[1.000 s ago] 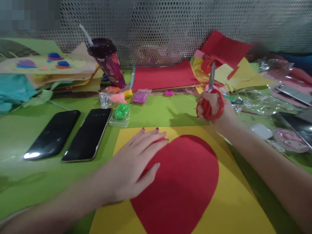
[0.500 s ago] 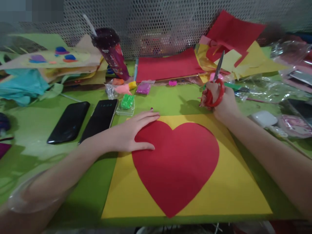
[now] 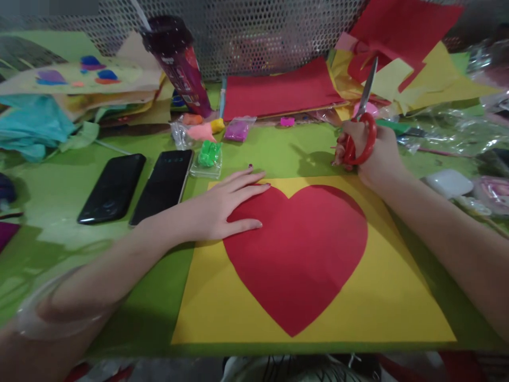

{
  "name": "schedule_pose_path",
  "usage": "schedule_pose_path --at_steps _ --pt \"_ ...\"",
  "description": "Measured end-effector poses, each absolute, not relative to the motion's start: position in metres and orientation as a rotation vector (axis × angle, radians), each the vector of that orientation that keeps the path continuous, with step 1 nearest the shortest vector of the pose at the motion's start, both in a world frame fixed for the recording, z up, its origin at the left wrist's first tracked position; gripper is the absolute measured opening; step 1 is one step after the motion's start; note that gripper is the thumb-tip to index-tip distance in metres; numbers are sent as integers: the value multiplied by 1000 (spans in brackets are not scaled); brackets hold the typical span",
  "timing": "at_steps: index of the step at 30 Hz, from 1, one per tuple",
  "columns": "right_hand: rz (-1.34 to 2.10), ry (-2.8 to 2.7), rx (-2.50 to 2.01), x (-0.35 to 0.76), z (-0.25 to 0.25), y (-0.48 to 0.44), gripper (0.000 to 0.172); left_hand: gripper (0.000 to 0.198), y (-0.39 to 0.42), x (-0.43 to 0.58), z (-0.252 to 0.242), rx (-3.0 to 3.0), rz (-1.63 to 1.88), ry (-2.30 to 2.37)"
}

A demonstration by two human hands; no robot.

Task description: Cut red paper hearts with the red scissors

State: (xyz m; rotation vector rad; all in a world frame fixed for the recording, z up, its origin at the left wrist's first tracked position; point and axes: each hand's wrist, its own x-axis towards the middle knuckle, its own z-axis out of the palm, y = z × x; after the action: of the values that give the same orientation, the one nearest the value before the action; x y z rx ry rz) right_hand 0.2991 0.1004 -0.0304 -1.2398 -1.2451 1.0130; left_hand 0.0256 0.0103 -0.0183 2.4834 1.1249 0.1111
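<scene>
Craft table [image 3: 262, 154] with coloured paper [image 3: 294, 254], scissors [image 3: 372, 135]

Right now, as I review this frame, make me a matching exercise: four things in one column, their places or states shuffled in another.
Things
1. Red heart
2. Scissors
3. Left hand
4. Cup

Places or states
A. Held in the right hand
B. Has a straw
C. Flat on the yellow sheet
D. Fingers spread

Pairs: 1-C, 2-A, 3-D, 4-B

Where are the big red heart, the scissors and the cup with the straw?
Red heart [image 3: 296, 252], head view: middle of its flat face.
Scissors [image 3: 364, 101], head view: metal blades, near the handles.
Cup [image 3: 182, 74], head view: its side, below the dark lid.
</scene>
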Motion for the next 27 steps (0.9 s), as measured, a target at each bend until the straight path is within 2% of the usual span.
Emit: schedule_pose_path --at_steps 18,20,23,25,27 --pt "1087 -1129 -1302 300 -17 93 20 97 18 9 -10 2405 207 1241" --pt "1094 -1118 -1311 299 -14 92 21 86 21 3 -7 2456 313 1265" --pt "1097 -1088 -1316 299 -12 94 22 61 25 -3 -5 2544 662 1390" --pt "1108 -1075 -1311 300 -13 96 21 54 28 -5 -5 2563 821 1507" --pt "1112 -1069 -1304 301 -15 99 20 52 30 -5 -7 2589 767 1572"
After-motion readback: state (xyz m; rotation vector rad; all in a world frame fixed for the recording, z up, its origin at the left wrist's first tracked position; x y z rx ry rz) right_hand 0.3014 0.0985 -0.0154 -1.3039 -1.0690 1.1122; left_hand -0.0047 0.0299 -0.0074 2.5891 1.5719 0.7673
